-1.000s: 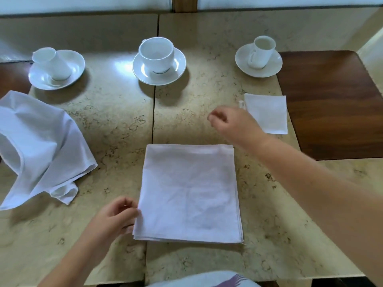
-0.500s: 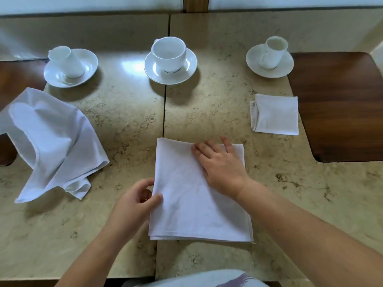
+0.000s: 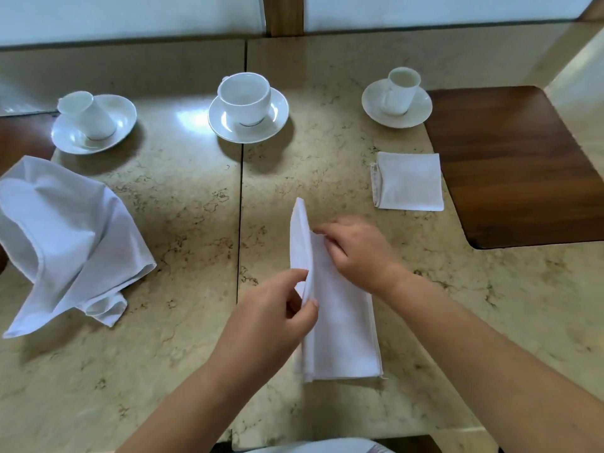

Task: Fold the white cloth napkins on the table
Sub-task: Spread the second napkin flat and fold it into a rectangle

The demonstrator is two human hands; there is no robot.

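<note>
**One napkin done, one in hand, one waiting**

While we work at the table (image 3: 163,371), three napkins show where we stand. Largest is the crumpled napkin (image 3: 65,237) at far left, not yet folded. At centre lies the napkin (image 3: 340,328) in mid-fold, its left half raised on edge over the right half. Far right, beside the wood inlay (image 3: 516,165), sits the small folded square (image 3: 408,181), finished. Our left hand (image 3: 271,325) pinches the raised edge between thumb and fingers; our right hand (image 3: 359,250), fingers curled, grips that edge farther up. We judge roughly a third done.
</note>
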